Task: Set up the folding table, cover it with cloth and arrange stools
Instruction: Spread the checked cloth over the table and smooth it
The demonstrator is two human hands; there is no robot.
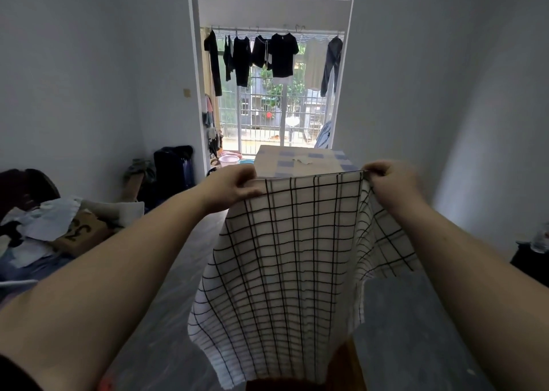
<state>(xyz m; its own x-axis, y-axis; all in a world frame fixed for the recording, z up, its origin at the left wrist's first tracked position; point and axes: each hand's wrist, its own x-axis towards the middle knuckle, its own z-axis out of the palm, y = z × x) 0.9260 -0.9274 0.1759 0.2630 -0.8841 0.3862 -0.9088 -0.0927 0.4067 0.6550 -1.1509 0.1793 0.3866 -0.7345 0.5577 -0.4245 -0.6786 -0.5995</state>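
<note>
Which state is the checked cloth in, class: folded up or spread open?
Spread open: the checked cloth hangs as one sheet, its top edge pinched between left hand and right hand.

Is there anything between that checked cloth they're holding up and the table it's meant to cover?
Both the left hand and right hand hold the checked cloth up, hiding whatever lies beneath. No table is clearly visible, so I cannot tell.

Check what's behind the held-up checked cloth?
Above the checked cloth, pinched by left hand and right hand, shows a blue-patterned surface. What lies lower behind it is covered.
</note>
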